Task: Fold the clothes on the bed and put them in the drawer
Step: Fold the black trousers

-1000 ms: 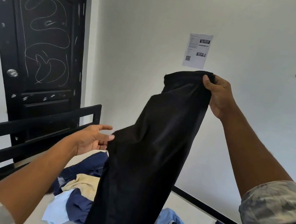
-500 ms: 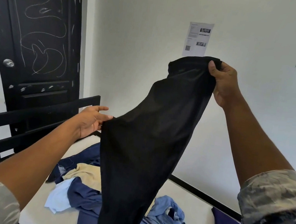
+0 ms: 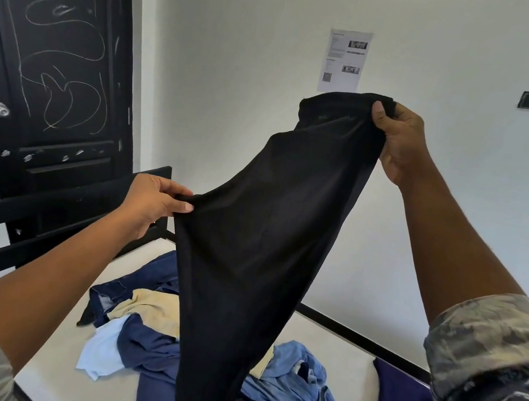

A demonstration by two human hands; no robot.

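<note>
Above bed [image 3: 347,369]: black garment [image 3: 262,227] pinched between both hands.

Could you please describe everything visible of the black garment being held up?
The plain black, soft-looking fabric garment hangs unfolded in the air. The right hand grips its top edge; the left hand pinches its side edge lower down. Its lower end dangles in front of the blue and beige clothes heap.

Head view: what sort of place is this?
Probably a small bedroom: a white mattress in a black bed frame, loose clothes heaped on it, and a black door close by. The left hand and right hand hold up a black garment.
</note>
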